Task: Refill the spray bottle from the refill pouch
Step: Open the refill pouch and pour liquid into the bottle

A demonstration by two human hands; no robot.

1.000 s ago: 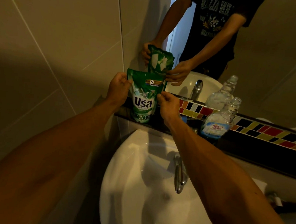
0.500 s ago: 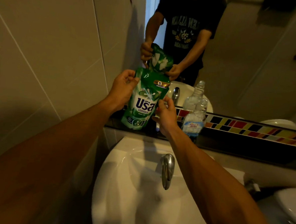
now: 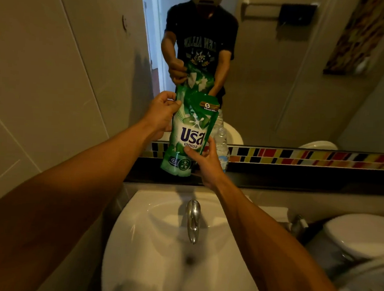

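A green refill pouch [image 3: 190,131] with blue lettering is held up in front of the mirror, its top leaning right. My left hand [image 3: 160,114] pinches its upper left edge. My right hand [image 3: 204,162] grips its lower right side. The clear spray bottle [image 3: 222,147], without its sprayer head, stands on the dark ledge just right of the pouch, partly hidden behind the pouch and my right hand.
A dark ledge [image 3: 297,176] with a coloured tile strip [image 3: 309,157] runs under the mirror. Below are a white basin [image 3: 158,244] and a chrome tap [image 3: 192,219]. A toilet [image 3: 361,234] stands at the right. A tiled wall [image 3: 43,91] closes the left side.
The pouch has risen off the ledge and tilted its top to the right. My right hand slid from its upper edge down to its lower right side. The camera view tilted upward.
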